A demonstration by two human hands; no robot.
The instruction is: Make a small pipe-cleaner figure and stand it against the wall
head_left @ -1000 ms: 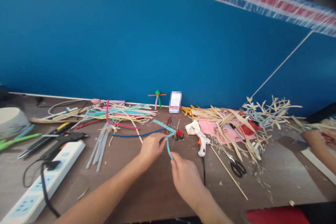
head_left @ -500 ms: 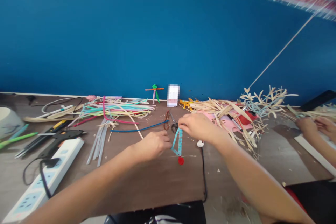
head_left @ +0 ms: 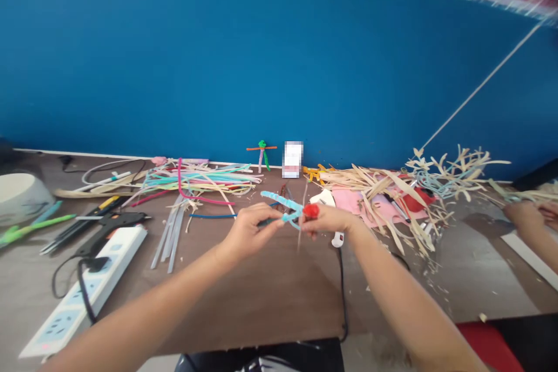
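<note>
Over the table's middle, my left hand (head_left: 250,228) is closed, pinching one end of a light blue, fuzzy pipe cleaner piece (head_left: 276,199). The piece is bent, with one arm pointing up and left. My right hand (head_left: 331,220) is closed on the other side of it. A small red ball (head_left: 311,211) shows at the right fingertips; how it joins the blue piece cannot be made out. A thin, blurred, pale strip stands nearly upright beside the ball. Behind the hands lies a blue stem (head_left: 211,215), partly covered by my left hand.
Coloured pipe cleaners (head_left: 204,177) lie at back left, beside clear glue sticks (head_left: 173,235). A glue gun (head_left: 115,224) and a power strip (head_left: 93,285) are at left. Pale strips (head_left: 370,183) cover pink sheets (head_left: 353,200) at right. Another person's hands (head_left: 527,215) work far right.
The blue piece has been lifted and turned, its red ball rising from the bottom to my right fingertips. My right hand has lowered slightly; my left now pinches the piece. The view shifted slightly.
</note>
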